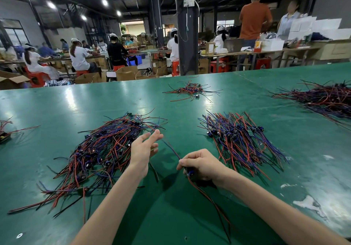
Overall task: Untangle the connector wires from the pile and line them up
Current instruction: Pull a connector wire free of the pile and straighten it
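A tangled pile of red, blue and black connector wires [106, 149] lies on the green table [57, 108] at the left. A lined-up bundle of the same wires [241, 138] lies at the right. My left hand [144, 149] hovers open at the pile's right edge, fingers spread, holding nothing. My right hand [199, 165] is closed on one connector wire [209, 199]. Its small blue part shows under my fingers. Its red and black leads trail toward me, and a blue lead runs up toward the pile.
A smaller wire heap [191, 90] lies further back in the middle. A large heap [322, 98] sits at the far right. A few wires with a small part [4, 132] lie at the left edge. Seated workers and standing people are beyond the table.
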